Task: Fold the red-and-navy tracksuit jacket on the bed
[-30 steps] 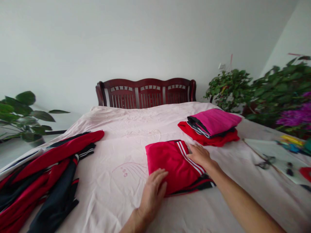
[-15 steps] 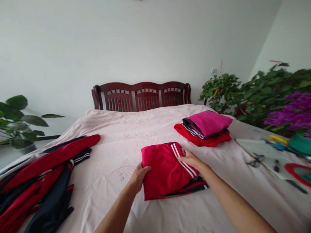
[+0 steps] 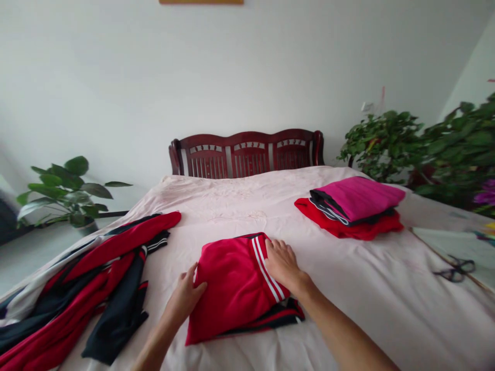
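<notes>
A folded red garment [image 3: 228, 288] with a white-striped band and dark layers beneath lies on the bed in front of me. At its left edge is my left hand [image 3: 184, 292], thumb and fingers apart, the thumb over the red cloth. My right hand [image 3: 281, 263] rests on the striped band at the garment's right side, fingers stretched out flat. Beyond it to the right sits a stack of folded clothes, with a magenta piece [image 3: 359, 197] on top of dark and red ones [image 3: 353, 230].
Loose red, navy and white clothes [image 3: 88, 288] lie in a heap on the bed's left. Black glasses [image 3: 456, 269] and a pale board [image 3: 444, 242] are at the right. A wooden headboard [image 3: 247, 152] stands behind; potted plants [image 3: 69, 190] flank the bed.
The folded red garment has shifted slightly left and nearer me. My right hand has gone from gripping its edge to lying flat on the band; my left hand has loosened. The view has turned right-to-left.
</notes>
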Available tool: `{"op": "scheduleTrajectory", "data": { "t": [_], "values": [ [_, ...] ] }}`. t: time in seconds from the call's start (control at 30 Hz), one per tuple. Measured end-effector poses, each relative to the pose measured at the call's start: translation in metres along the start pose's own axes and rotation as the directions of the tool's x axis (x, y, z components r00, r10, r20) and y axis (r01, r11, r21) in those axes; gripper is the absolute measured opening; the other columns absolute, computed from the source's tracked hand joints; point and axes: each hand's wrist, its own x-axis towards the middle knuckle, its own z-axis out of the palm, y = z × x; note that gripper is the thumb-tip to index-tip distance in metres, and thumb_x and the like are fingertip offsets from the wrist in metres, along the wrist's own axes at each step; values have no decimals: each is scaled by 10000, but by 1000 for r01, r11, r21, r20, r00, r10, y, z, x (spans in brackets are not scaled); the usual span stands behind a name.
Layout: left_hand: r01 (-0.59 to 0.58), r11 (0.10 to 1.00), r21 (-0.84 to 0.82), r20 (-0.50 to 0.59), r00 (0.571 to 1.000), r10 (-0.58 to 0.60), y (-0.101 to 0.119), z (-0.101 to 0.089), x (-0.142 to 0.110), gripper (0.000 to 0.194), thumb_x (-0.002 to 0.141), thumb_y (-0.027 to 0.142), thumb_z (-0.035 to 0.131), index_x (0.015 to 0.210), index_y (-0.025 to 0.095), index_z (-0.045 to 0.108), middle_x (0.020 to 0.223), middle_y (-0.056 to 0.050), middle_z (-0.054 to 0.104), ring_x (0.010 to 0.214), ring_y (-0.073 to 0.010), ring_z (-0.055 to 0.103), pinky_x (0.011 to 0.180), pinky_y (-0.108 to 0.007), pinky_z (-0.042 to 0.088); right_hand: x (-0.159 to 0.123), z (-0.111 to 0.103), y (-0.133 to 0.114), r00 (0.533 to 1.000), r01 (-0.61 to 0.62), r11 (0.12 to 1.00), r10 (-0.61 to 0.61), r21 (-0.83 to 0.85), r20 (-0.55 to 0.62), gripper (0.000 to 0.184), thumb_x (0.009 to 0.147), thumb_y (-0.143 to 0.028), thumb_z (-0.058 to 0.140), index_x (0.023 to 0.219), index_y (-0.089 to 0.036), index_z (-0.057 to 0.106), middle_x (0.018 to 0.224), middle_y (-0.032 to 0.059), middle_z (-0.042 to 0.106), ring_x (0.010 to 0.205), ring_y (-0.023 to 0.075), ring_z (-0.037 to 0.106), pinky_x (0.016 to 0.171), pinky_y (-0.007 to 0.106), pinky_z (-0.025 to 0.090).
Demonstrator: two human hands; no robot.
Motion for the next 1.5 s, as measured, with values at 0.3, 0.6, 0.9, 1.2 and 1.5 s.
{"op": "scheduleTrajectory", "data": {
  "t": [0.3,0.6,0.9,1.2,1.5],
  "values": [
    [-266,765,586,52,955,292,49,55,14,498,959,300,410,1424,158,521,1520,-151,477,1458,-312,352,1190,-495,274,24,47,-64,988,154,985,-153,-77,19,646,954,-375,431,1530,-97,342,1593,174,324,1495,333,190,1207,514,108],
    [-338,691,639,171,938,301,39,62,4,603,954,483,428,1511,253,404,1583,-147,376,1489,-326,281,1194,-573,181,29,66,-29,993,76,994,-69,-82,92,690,955,-492,394,1559,-171,305,1653,72,184,1516,331,113,1211,536,16],
    [-153,837,525,208,977,48,11,35,44,661,979,519,271,1570,226,244,1621,-155,299,1470,-298,331,1148,-464,307,28,71,-29,997,61,993,-56,-99,52,692,955,-489,407,1548,-142,329,1637,169,200,1515,318,134,1205,508,24],
    [-91,845,527,163,987,4,14,44,86,630,971,499,271,1540,235,334,1577,-182,369,1470,-364,307,1151,-585,243,28,75,-26,998,64,992,-61,-107,35,697,956,-503,396,1558,-164,304,1638,161,206,1516,311,135,1204,501,18],
    [-187,855,484,233,969,80,-6,34,76,600,995,444,291,1567,267,256,1628,-134,292,1517,-282,212,1195,-509,186,27,68,-29,996,57,993,-50,-107,69,695,967,-517,366,1562,-166,296,1642,164,186,1517,319,125,1202,508,24]
  ]
}}
